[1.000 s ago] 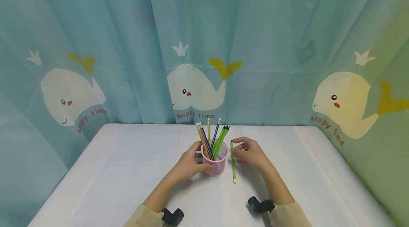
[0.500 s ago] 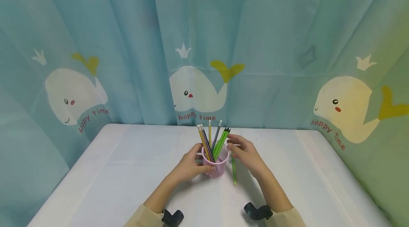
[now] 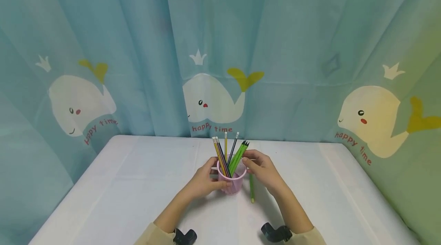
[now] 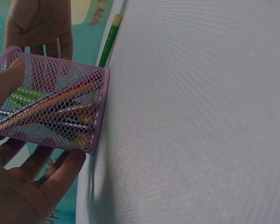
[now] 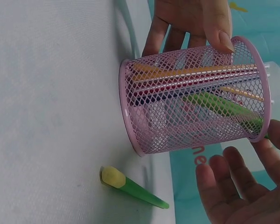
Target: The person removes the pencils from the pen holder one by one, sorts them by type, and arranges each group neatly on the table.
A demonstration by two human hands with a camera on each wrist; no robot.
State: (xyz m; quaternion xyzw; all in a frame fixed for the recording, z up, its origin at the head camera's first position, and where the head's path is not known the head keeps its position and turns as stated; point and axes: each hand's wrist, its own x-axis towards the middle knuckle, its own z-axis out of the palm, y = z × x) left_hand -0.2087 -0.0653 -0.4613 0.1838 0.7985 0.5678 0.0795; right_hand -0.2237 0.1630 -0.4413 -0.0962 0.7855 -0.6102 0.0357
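A pink mesh pencil holder [image 3: 232, 184] stands on the white table with several pencils in it, some with white erasers up and several green pencils [image 3: 237, 157] with dark tips up. My left hand [image 3: 201, 180] grips the holder from the left, thumb in front and fingers behind. My right hand [image 3: 263, 170] is at the holder's right rim, thumb and index finger close by the green pencils; I cannot tell whether they pinch anything. Its other fingers extend loosely outside the mesh in the right wrist view. A loose green pencil [image 5: 135, 190] lies on the table to the right, partly behind my right hand.
The white table [image 3: 138, 199] ends at a blue-green curtain [image 3: 293, 46] printed with whales. Dark wrist-worn devices sit on both forearms, the left device [image 3: 185, 236] and the right device [image 3: 276, 232] close over the table.
My right hand has moved left from beside the loose green pencil to the holder's right rim. My left hand keeps its grip on the holder. The loose pencil stays on the table.
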